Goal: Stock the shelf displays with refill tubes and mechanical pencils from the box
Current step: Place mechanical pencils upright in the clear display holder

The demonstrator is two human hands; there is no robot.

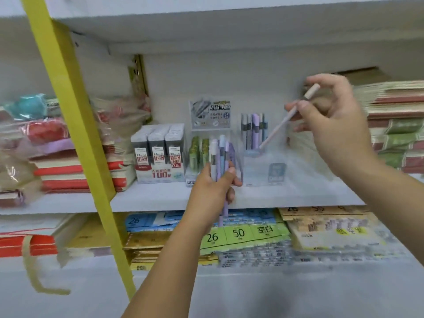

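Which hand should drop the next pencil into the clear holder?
Right, most likely. The right hand pinches a single pink pencil, tip already angled down at the clear display. The left hand sits lower, at the shelf edge, gripping a whole bunch of pencils.

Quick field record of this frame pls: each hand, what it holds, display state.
left hand: grips bundle of mechanical pencils, upright
right hand: pinches one pink mechanical pencil, tilted, tip down
target: clear display stand; pencil tip at its opening, contact unclear
in stand: standing pencils in the back row
neighbour: lead refill boxes, further left on the same shelf
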